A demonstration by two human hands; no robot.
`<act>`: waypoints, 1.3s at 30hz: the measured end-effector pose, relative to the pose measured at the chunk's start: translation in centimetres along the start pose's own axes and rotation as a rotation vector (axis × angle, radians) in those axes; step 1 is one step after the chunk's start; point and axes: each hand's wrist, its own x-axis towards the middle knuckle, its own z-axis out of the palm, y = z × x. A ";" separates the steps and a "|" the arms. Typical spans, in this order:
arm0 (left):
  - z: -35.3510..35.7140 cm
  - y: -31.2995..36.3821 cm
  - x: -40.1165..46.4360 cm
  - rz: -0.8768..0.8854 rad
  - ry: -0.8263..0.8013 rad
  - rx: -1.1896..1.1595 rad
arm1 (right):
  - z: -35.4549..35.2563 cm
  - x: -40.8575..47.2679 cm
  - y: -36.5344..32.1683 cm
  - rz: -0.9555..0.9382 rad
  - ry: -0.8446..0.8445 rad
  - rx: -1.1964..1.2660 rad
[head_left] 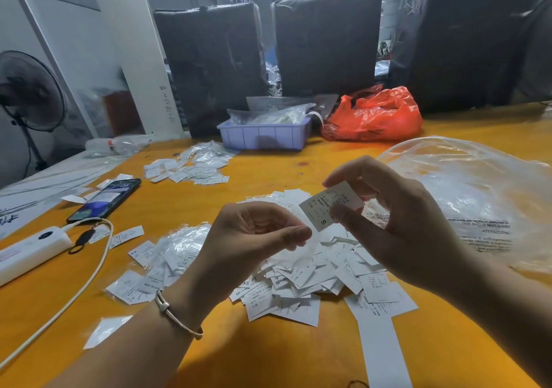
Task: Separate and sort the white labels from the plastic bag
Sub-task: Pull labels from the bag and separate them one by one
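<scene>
My right hand (pixel 397 223) pinches a white label (pixel 324 208) marked S between thumb and fingers, held above a loose heap of white labels (pixel 313 280) on the orange table. My left hand (pixel 251 238) is beside it, fingers curled, thumb and forefinger closed on a thin clear plastic sleeve (pixel 295 253) that hangs over the heap. A large clear plastic bag (pixel 478 196) lies at the right. Small sleeves with labels (pixel 176 253) lie left of the heap. Another group of labels (pixel 188 169) sits farther back.
A phone (pixel 104 201) and a white power bank (pixel 30 250) with a cable lie at the left. A lilac tray (pixel 263 136) and a red plastic bag (pixel 373 116) stand at the back, before black wrapped bundles. A fan (pixel 30 95) stands far left.
</scene>
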 end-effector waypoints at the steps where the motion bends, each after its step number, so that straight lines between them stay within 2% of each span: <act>1: 0.0 0.0 0.0 -0.003 -0.004 0.003 | 0.0 0.0 0.0 0.003 -0.029 -0.021; 7: 0.1 -0.1 0.0 -0.032 -0.032 0.019 | 0.4 -0.2 0.4 0.001 -0.163 -0.101; 12: 0.2 -0.3 0.1 -0.049 -0.013 -0.011 | 0.9 -0.5 0.5 -0.017 -0.175 -0.136; 18: 0.5 0.0 0.2 -0.064 0.087 -0.095 | 1.4 -0.6 0.1 0.006 0.029 -0.169; 21: 0.5 0.1 0.2 -0.075 0.076 -0.106 | 1.5 -0.6 0.0 0.006 0.049 -0.193; 28: 0.6 -0.1 0.2 -0.123 0.069 -0.126 | 1.9 -1.0 -0.2 0.004 -0.149 -0.178; 33: 0.5 -0.1 0.3 -0.124 0.122 -0.148 | 1.5 -0.7 0.0 0.060 -0.090 -0.065; 39: 0.6 0.1 0.3 -0.130 0.104 -0.186 | 1.4 -0.3 0.8 0.279 -0.049 0.381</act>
